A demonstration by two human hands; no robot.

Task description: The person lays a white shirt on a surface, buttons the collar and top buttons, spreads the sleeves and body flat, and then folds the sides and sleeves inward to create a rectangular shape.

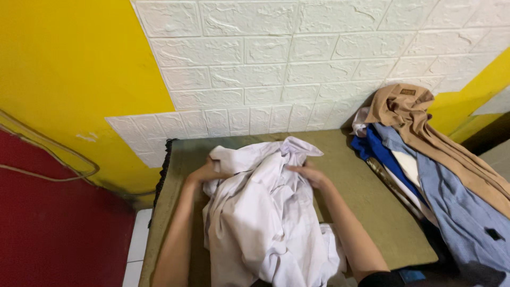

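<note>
One head view only. We look down and forward from above our own forearms, close in on the table [361,186]. Beyond the fingers [297,169] the view meets a white brick wall [276,64]; right of the fingers, a clothes pile [425,159] runs off frame.

the white garment [265,223] is thin woven cloth, matt and heavily creased, soft in its folds where the left hand [204,172] and right hand [311,175] pinch it. the table cover [372,196] under it is olive-brown cloth, matt, with a slightly coarse, felt-like look and a dark fringed trim along its left edge. at the right edge lies a pile of clothes [425,159]: tan cloth, smooth and matt; bright blue cloth; pale blue cloth with a fine weave. the wall panel [276,64] is white moulded brick relief, rough-textured with a faint sheen. the yellow wall [69,69] is painted, smooth, lightly glossy.
</note>
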